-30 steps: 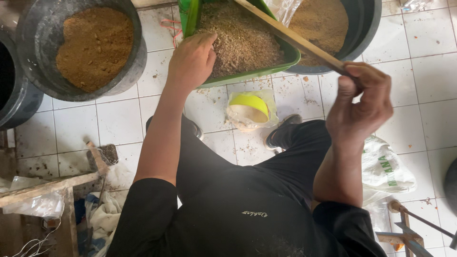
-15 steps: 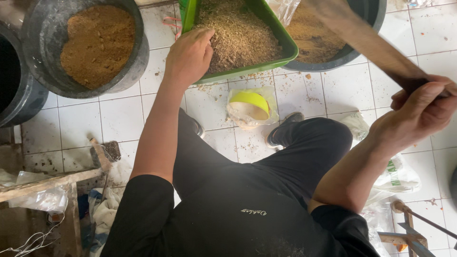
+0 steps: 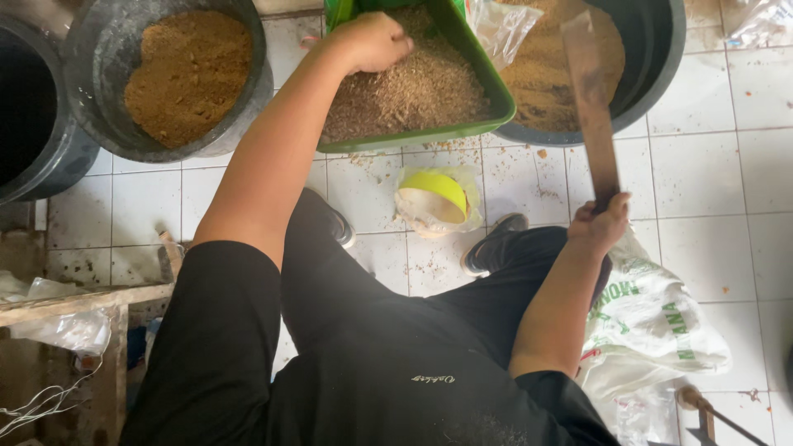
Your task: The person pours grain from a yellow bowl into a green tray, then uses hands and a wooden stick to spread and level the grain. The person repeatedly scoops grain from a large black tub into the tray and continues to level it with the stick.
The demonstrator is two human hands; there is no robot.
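My left hand (image 3: 373,41) reaches forward into a green tub (image 3: 499,97) and curls its fingers into the coarse brown mix (image 3: 413,95) inside. My right hand (image 3: 601,223) grips the lower end of a flat wooden paddle (image 3: 591,99). The paddle points away from me, its blade over the rim of a black bucket (image 3: 661,58) that holds tan powder. Both my legs in black trousers are below, with dark shoes on the white tiles.
A black bucket (image 3: 91,83) of orange-brown powder stands at the upper left, with a darker barrel (image 3: 33,124) beside it. A yellow bowl in a clear bag (image 3: 434,198) lies between my feet. A white sack (image 3: 661,322) lies at the right, a wooden bench (image 3: 74,301) at the left.
My right hand pulled the paddle out of the green tub, swung it to the right and lowered it. My left hand pushed deeper into the mix and closed.
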